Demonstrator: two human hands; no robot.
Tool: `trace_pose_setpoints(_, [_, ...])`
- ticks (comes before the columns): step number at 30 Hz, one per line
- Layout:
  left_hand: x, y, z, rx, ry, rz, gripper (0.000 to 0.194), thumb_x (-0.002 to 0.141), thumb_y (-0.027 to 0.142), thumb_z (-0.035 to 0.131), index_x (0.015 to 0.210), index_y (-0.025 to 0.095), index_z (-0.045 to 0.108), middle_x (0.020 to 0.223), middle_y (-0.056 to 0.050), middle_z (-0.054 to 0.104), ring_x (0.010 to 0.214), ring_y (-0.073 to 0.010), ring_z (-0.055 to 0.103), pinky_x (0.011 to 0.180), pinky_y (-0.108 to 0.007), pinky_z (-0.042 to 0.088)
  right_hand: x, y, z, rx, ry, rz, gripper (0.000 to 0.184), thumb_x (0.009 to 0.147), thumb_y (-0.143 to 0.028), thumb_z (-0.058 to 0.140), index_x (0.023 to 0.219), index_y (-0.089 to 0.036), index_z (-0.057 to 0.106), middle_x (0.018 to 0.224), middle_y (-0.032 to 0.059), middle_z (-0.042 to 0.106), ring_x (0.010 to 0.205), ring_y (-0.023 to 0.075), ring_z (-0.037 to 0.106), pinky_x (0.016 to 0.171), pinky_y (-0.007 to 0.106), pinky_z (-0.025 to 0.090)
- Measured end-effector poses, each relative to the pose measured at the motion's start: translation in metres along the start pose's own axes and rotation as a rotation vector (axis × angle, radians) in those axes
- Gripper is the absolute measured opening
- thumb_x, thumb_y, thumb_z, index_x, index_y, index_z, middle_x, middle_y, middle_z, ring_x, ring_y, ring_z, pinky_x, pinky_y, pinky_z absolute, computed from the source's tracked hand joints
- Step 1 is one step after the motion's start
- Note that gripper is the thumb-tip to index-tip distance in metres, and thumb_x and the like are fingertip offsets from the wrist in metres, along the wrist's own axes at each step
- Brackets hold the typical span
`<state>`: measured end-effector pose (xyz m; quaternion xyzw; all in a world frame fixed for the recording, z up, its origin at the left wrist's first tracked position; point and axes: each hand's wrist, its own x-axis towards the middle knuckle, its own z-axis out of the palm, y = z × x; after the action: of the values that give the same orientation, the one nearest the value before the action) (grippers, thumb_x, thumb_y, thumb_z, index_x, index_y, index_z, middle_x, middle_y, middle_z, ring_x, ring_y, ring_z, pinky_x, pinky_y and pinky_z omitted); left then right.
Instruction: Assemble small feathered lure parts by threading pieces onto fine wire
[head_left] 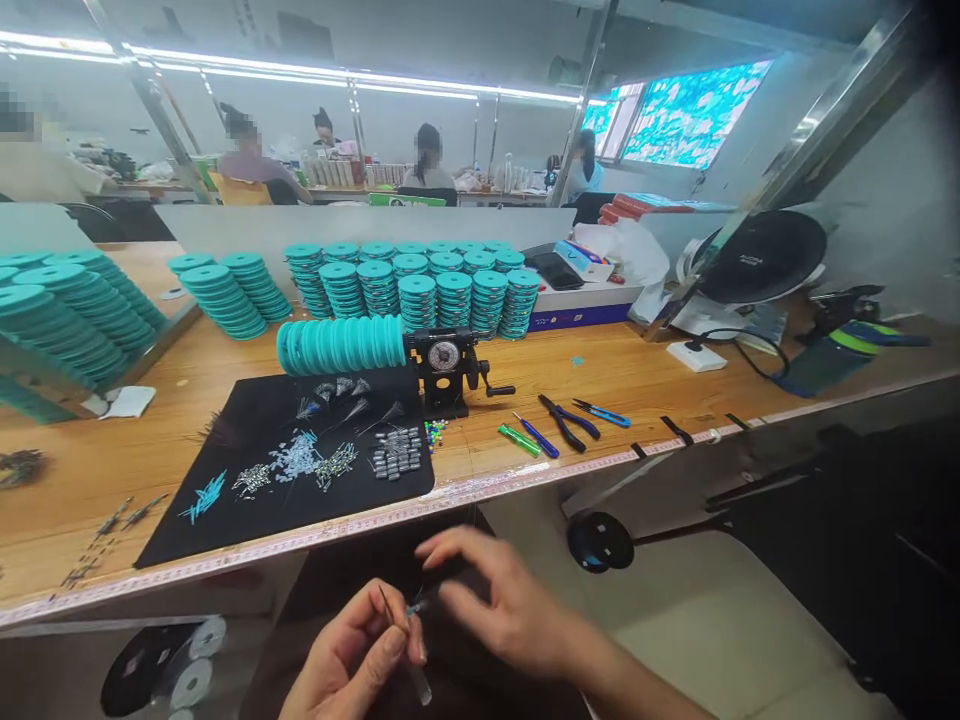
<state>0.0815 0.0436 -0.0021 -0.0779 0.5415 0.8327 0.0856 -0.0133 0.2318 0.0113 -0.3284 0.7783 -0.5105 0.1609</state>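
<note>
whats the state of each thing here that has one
left hand, pinching a thin dark pin
right hand, fingers spread and curved, beside a small teal piece
teal spools, packed in a row on a hand-crank winder
pliers, lying on the bench, handles spread

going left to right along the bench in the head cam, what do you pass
black work mat → green-handled tool → blue-handled snips → white power socket

Head-worn view, looking forward and down, left hand (349, 655) and right hand (502, 605) near, workbench (600, 375) ahead
</note>
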Motion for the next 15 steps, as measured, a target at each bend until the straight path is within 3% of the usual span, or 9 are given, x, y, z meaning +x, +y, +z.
trace_pose_setpoints(3, [-0.001,-0.002,-0.002,-0.024,-0.031,-0.036,0.024,0.086,0.040,0.067,0.079,0.018,0.062,0.074,-0.001,0.057,0.066,-0.0118,0.049,0.061,-0.023,0.043,-0.007,-0.015,0.030,0.232,-0.136,0.151,0.018,0.091,-0.016,0.053,0.105,-0.022,0.063,0.093,-0.0001,0.068,0.083,0.0154,0.060,0.078,0.025,0.045])
trace_pose_setpoints(7, [-0.004,-0.004,-0.004,0.006,0.000,-0.041,0.022,0.086,0.039,0.067,0.081,0.018,0.062,0.073,-0.001,0.058,0.068,-0.0122,0.050,0.063,-0.022,0.041,-0.007,-0.006,0.030,0.282,-0.158,0.295,0.010,0.092,-0.023,0.054,0.092,-0.019,0.064,0.082,-0.0021,0.063,0.073,0.0128,0.053,0.065,0.022,0.039])
trace_pose_setpoints(9, [-0.004,-0.006,-0.003,0.005,0.001,-0.056,0.022,0.085,0.039,0.068,0.081,0.019,0.061,0.073,-0.001,0.059,0.071,-0.0133,0.051,0.064,-0.023,0.041,-0.009,0.002,0.028,0.345,-0.169,0.304,0.020,0.093,-0.030,0.054,0.084,-0.017,0.065,0.077,-0.0015,0.062,0.071,0.0127,0.051,0.065,0.023,0.037])
trace_pose_setpoints(12, [-0.002,-0.011,0.000,-0.014,-0.007,-0.073,0.023,0.084,0.040,0.069,0.080,0.018,0.061,0.074,-0.001,0.059,0.073,-0.0147,0.053,0.067,-0.024,0.042,-0.015,0.007,0.034,0.581,-0.133,0.329,0.034,0.092,-0.039,0.057,0.071,-0.013,0.065,0.068,-0.0003,0.060,0.062,0.0106,0.046,0.061,0.023,0.033])
trace_pose_setpoints(15, [0.000,-0.020,0.003,-0.048,0.000,-0.072,0.027,0.082,0.043,0.070,0.078,0.018,0.061,0.074,-0.002,0.058,0.074,-0.0153,0.053,0.069,-0.025,0.043,-0.023,0.009,0.046,0.975,-0.020,0.426,0.040,0.086,-0.046,0.065,0.064,-0.012,0.060,0.055,-0.0035,0.050,0.046,0.0060,0.026,0.048,0.022,0.021])
